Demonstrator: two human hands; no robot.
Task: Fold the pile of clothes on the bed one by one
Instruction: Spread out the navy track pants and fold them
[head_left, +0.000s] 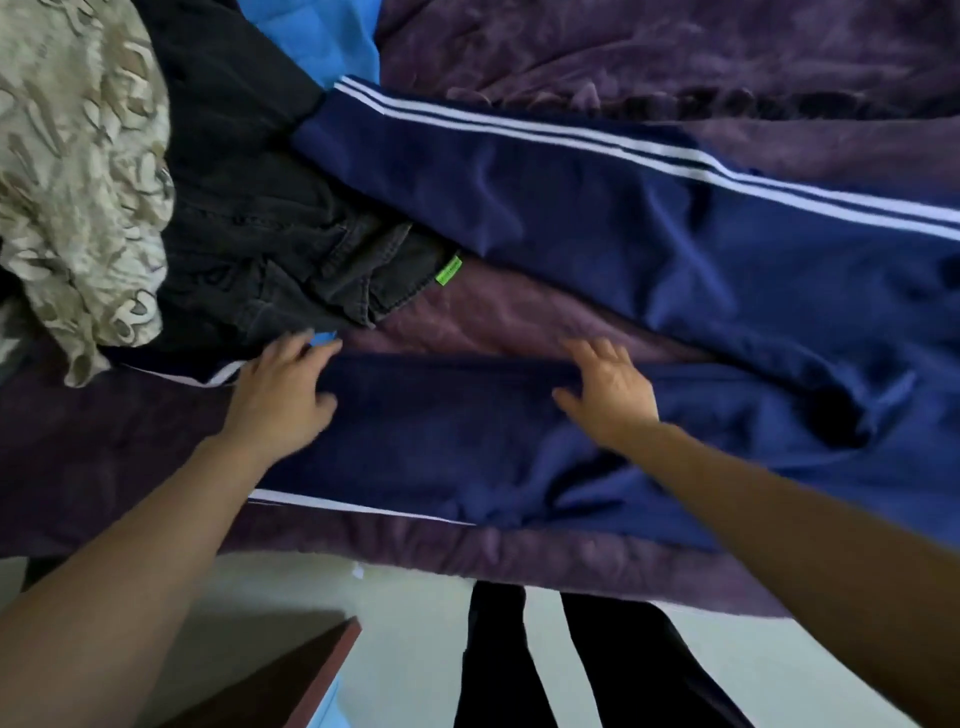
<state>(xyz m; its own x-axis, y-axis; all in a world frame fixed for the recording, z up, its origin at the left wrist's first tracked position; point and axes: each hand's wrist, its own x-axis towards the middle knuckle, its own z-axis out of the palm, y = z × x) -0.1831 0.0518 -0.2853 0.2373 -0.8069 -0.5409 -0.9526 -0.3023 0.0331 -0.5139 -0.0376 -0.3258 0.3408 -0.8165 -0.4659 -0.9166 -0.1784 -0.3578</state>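
Note:
Navy track pants (649, 249) with white side stripes lie spread over the purple bedspread (675, 57), both legs reaching left. My left hand (283, 389) rests on the near leg close to its cuff, fingers extended and thumb out. My right hand (610, 387) lies flat on the same leg further right, fingers spread. At the left sits the pile: black jeans (260, 249) with a green tag, a beige patterned garment (78, 171) and a bright blue piece (322, 31).
The bed's near edge (519, 561) runs across the lower frame, with pale floor (415, 649) below it. My dark-trousered legs (519, 665) stand at that edge. A brown furniture corner (291, 675) juts in at the bottom left.

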